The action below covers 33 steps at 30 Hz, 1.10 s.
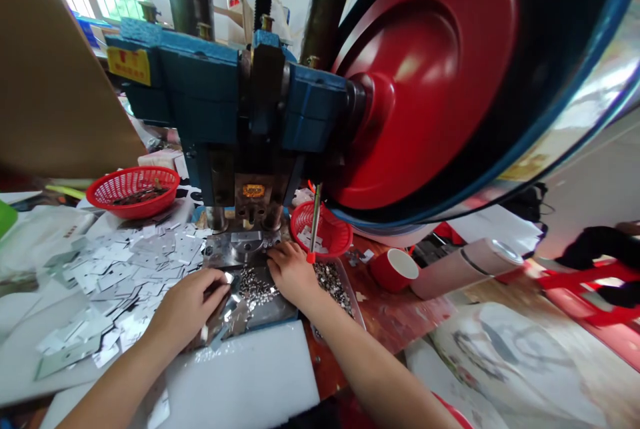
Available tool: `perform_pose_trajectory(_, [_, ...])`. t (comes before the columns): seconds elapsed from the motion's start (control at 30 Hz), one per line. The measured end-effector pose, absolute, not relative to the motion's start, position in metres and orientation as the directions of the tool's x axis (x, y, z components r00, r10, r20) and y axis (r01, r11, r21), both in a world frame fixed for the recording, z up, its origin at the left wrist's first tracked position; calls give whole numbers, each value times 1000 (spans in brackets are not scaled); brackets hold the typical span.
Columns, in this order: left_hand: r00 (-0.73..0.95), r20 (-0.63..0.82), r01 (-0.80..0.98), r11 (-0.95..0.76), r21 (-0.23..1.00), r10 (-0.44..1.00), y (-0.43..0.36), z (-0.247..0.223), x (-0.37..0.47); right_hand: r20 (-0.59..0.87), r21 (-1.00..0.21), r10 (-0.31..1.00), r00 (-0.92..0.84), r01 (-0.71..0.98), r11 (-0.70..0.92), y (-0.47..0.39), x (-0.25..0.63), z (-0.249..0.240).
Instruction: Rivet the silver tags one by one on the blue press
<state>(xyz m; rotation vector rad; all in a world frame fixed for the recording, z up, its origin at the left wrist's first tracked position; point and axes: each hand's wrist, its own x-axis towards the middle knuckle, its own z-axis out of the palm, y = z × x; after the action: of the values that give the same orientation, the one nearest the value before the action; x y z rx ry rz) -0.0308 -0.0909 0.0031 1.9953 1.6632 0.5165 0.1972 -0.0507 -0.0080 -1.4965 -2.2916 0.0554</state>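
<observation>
A blue press with a large red flywheel stands in front of me. My left hand is at the left of the press's metal base, its thumb and fingers pinched on a small shiny metal plate. My right hand rests by the right side of the die, its fingers curled near the die's edge; whatever is under them is hidden. Small metal parts lie heaped between my hands. Many flat silver plates are spread to the left.
A red basket stands at the left, another behind my right hand. A clear bin of small parts sits beside my right forearm. Further right are a red cup and a pink bottle. White foam lies in front.
</observation>
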Motion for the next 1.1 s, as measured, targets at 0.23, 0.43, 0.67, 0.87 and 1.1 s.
perform_pose_trajectory(0.23, [172, 128, 763, -214, 610, 977, -91, -1, -34, 313, -247, 872, -376, 854, 457, -47, 200, -10])
perform_pose_trajectory(0.43, [178, 118, 768, -213, 604, 977, -91, 0, -36, 304, -286, 889, -342, 858, 427, -46, 206, -13])
perform_pose_trajectory(0.67, [155, 98, 780, -183, 599, 983, -90, -2, -39, 344, -386, 889, -303, 817, 428, -48, 216, -19])
perform_pose_trajectory(0.87, [138, 124, 774, -185, 605, 983, -91, -2, -40, 363, -400, 890, -276, 816, 416, -53, 221, -22])
perform_pose_trajectory(1.1, [58, 199, 743, -176, 645, 978, -90, -2, -41, 336, -357, 897, -289, 842, 405, -55, 214, -17])
